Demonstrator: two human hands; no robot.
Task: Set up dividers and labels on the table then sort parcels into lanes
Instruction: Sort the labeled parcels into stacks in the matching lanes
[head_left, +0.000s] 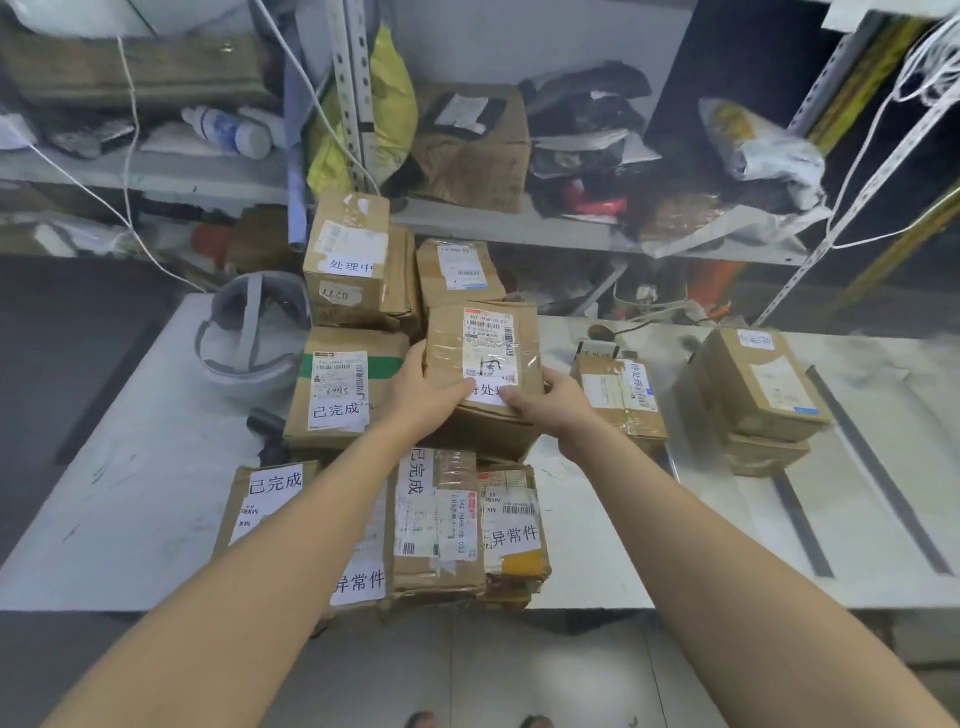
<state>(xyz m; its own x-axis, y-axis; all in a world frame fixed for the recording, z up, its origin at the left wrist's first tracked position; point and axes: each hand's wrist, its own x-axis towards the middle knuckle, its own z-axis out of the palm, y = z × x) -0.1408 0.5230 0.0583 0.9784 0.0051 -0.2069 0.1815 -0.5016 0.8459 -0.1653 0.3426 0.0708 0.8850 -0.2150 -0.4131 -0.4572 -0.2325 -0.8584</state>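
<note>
You hold the taped parcel (485, 358) above the central pile (436, 525) on the surface (130, 493), with your left hand (423, 389) and right hand (553, 410) curled round its near corners. It looks stiff and probably light. The tape may be slick, so grip the cardboard side edges.

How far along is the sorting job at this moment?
Done: two divider strips lie on the right of the table, with two small parcel stacks near them. In hand: the left hand and right hand hold one labelled parcel. Left: the mixed pile in the middle looks unsorted.
</note>
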